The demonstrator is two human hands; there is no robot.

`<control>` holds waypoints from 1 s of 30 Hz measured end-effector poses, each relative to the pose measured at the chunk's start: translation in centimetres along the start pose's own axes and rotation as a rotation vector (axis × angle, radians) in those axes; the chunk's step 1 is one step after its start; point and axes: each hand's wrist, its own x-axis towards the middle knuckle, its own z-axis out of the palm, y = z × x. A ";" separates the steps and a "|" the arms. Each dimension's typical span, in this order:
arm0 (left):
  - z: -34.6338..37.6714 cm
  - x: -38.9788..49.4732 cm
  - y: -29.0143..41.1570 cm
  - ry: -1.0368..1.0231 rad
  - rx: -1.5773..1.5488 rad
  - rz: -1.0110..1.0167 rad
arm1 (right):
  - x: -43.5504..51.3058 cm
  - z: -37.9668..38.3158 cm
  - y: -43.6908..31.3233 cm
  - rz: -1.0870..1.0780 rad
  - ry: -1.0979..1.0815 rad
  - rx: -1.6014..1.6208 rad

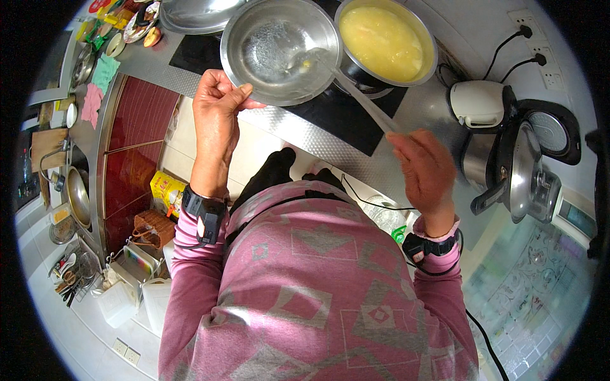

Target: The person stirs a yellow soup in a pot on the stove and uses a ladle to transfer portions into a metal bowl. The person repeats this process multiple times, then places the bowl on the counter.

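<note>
A shallow stainless steel bowl (267, 57) with a little clear liquid in it is held up over the cooktop. My left hand (221, 97) grips its near rim, thumb over the edge. My right hand (424, 171) is closed around the handle of a metal ladle (364, 97), whose head dips into the bowl's right side. A small yellow bit shows in the ladle's head. Just right of the bowl, a metal pot (431, 64) stands on the burner, filled with a yellow soup-like food (381, 43).
A black cooktop panel (352, 124) lies below the bowl. A metal lid (202, 14) sits behind it. At right are a white appliance (476, 102) and a lidded pan (517, 166). Pink (90, 105) and green cloths (106, 70) lie left, beyond a cut fruit (152, 37).
</note>
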 end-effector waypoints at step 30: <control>-0.7 0.5 -0.3 -0.017 0.030 0.009 | 0.0 0.1 -0.8 0.000 0.011 -0.060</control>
